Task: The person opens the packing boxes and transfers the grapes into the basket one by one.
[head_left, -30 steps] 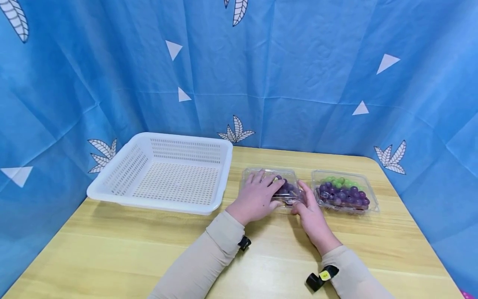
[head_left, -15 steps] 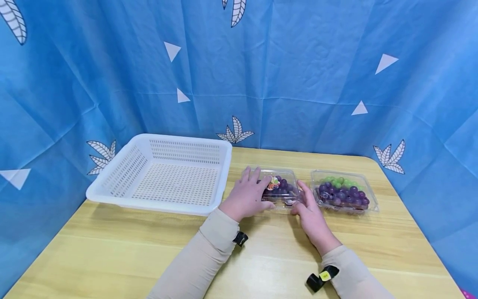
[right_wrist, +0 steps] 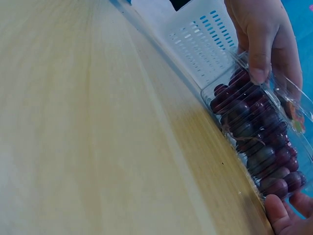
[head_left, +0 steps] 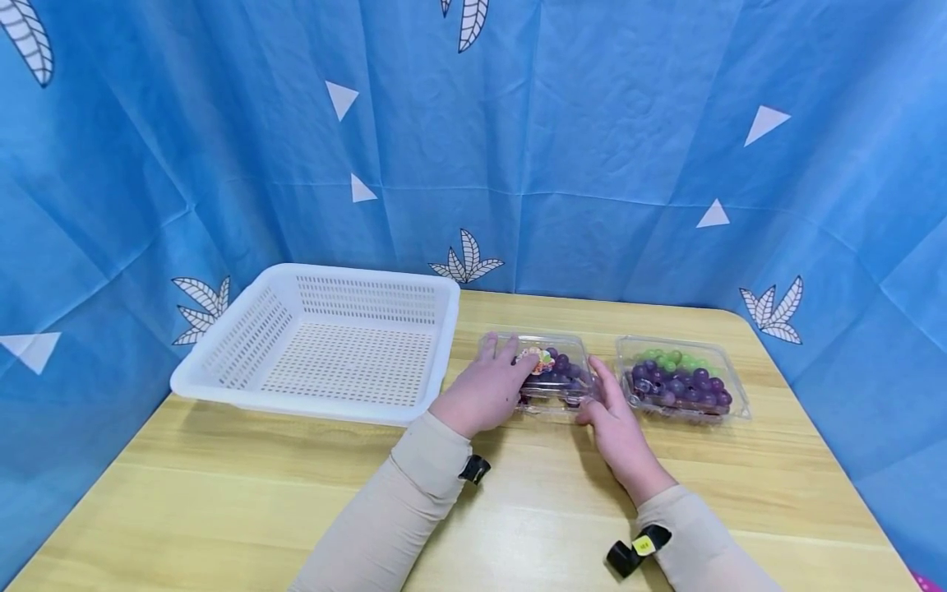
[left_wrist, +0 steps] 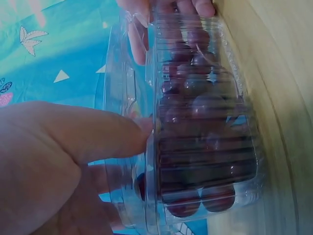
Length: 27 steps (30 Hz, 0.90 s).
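Observation:
A clear plastic clamshell box (head_left: 571, 342) of purple grapes (head_left: 564, 379), with a colourful sticker on its lid, lies on the table. My left hand (head_left: 479, 397) grips it from the left: the thumb (left_wrist: 110, 132) presses the front rim while the fingers lie over the lid. In the right wrist view, a narrow gap shows between lid and base. Holding the box's right end between thumb and fingers is my right hand (head_left: 616, 427). A second clear box (head_left: 728, 359), with purple and green grapes (head_left: 678, 381), sits just right of that hand.
At the left stands a large white perforated plastic basket (head_left: 444, 329) with nothing in it. The light wooden table (head_left: 547, 526) backs onto a blue patterned curtain (head_left: 592, 148). Black wrist bands (head_left: 623, 559) show at both sleeves.
My left hand has shifted left across the lid, uncovering the sticker and more grapes, and its thumb has moved in against the front rim. The right hand has kept its place.

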### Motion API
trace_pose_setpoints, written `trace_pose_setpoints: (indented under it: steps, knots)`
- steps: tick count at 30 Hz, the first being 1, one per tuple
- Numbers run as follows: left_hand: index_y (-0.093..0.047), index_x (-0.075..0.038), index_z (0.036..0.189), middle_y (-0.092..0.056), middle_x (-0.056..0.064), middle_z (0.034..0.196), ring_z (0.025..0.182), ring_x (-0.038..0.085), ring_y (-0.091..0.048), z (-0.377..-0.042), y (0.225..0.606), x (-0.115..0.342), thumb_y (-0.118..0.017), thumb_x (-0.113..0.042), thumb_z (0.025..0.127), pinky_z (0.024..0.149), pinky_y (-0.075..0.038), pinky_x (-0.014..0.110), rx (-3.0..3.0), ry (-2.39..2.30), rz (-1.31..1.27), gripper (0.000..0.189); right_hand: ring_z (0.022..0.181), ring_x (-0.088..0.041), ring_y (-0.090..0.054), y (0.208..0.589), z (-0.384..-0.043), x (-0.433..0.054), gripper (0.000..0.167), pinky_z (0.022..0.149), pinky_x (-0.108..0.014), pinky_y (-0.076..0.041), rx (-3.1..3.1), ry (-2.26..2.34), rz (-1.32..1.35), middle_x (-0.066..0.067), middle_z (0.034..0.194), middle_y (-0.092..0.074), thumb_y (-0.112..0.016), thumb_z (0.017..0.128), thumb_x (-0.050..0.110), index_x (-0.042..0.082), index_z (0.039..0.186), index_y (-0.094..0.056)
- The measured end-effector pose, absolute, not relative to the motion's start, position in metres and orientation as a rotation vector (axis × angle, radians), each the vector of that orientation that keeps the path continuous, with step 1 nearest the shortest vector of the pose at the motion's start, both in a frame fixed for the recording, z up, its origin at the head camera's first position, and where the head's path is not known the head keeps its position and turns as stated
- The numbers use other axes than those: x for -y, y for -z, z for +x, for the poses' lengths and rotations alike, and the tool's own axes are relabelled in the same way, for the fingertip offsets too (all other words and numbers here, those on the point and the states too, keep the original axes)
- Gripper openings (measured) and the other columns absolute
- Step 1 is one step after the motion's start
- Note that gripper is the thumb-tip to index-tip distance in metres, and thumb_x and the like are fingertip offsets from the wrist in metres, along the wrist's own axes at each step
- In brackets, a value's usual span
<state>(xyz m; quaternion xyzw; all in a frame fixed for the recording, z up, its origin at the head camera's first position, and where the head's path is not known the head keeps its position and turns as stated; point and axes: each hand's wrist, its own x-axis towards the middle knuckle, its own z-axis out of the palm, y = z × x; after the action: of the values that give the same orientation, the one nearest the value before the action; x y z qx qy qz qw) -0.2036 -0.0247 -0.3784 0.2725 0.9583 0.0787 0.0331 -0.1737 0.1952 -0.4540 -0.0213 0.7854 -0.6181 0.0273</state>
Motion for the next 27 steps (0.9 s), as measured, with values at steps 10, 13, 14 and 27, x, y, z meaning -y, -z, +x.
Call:
trace_pose_setpoints:
  steps: [10, 13, 14, 27]
  knots:
    - [-0.052, -0.017, 0.146, -0.041, 0.016, 0.156, 0.144, 0.050, -0.029, -0.2102, 0.3821, 0.0208, -0.078, -0.013, 0.086, 0.116, -0.026, 0.057, -2.999, -0.234, 0.882, 0.066, 0.153, -0.027, -0.008, 0.4577, -0.1740, -0.1980, 0.086, 0.121, -0.056, -0.009, -2.570, 1.773, -0.069, -0.001, 0.170, -0.005, -0.050, 0.092, 0.003, 0.037, 0.163, -0.014]
    - [-0.052, -0.018, 0.146, -0.041, 0.015, 0.156, 0.144, 0.050, -0.029, -0.2109, 0.3810, 0.0204, -0.075, -0.010, 0.087, 0.115, -0.029, 0.058, -3.003, -0.243, 0.869, 0.064, 0.151, -0.029, -0.016, 0.4563, -0.1741, -0.1977, 0.085, 0.122, -0.056, -0.010, -2.559, 1.785, -0.079, 0.001, 0.170, -0.005, -0.049, 0.093, 0.003, 0.036, 0.163, -0.014]
    - [-0.052, -0.018, 0.146, -0.042, 0.015, 0.156, 0.143, 0.050, -0.029, -0.2108, 0.3807, 0.0204, -0.075, -0.009, 0.087, 0.114, -0.030, 0.058, -3.007, -0.243, 0.869, 0.064, 0.150, -0.030, -0.020, 0.4557, -0.1743, -0.1975, 0.084, 0.122, -0.055, -0.010, -2.554, 1.789, -0.083, 0.002, 0.169, -0.005, -0.049, 0.094, 0.003, 0.036, 0.163, -0.013]
    - [-0.050, -0.019, 0.148, -0.044, 0.016, 0.155, 0.142, 0.050, -0.033, -0.2078, 0.3847, 0.0207, -0.054, -0.005, 0.101, 0.103, -0.045, 0.058, -3.069, -0.165, 0.910, 0.049, 0.104, -0.033, -0.060, 0.4563, -0.1728, -0.1996, 0.075, 0.116, -0.055, -0.026, -2.544, 1.797, -0.102, 0.003, 0.169, -0.010, -0.044, 0.100, 0.005, 0.032, 0.163, -0.014]
